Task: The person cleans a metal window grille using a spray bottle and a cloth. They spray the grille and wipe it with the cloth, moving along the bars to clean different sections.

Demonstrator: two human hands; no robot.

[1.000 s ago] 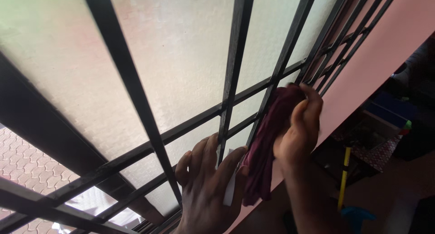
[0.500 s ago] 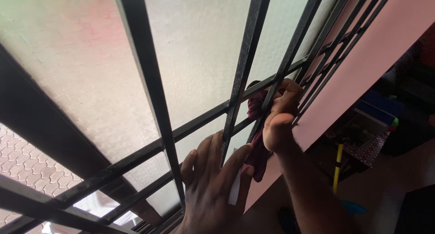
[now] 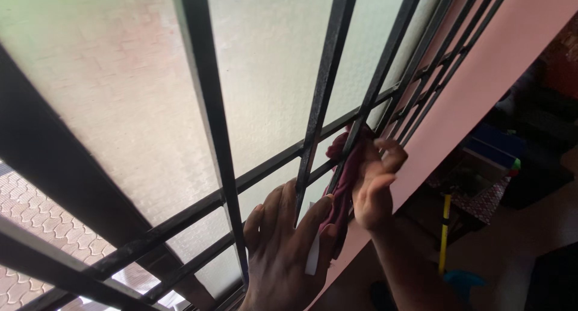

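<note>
A black metal window grille [image 3: 205, 118] with upright and cross bars stands in front of frosted glass [image 3: 120, 88]. My right hand [image 3: 374, 184] is closed on a dark maroon cloth [image 3: 343, 184] and presses it against one upright bar near a crossing. My left hand [image 3: 286, 245] lies flat against the lower bars with fingers spread. A small white object [image 3: 312, 260] shows under its fingers; I cannot make out what it is.
A pink window frame or wall [image 3: 481, 82] runs diagonally on the right. Below it are a yellow stick [image 3: 444, 233], a blue thing on the floor [image 3: 460, 282], a blue box [image 3: 494, 148] and patterned fabric [image 3: 478, 199]. Paving stones [image 3: 30, 196] show through the lower left.
My right hand slid the cloth down the bar and back toward me, after pushing it in between the bars. My left hand stayed on the grille.
</note>
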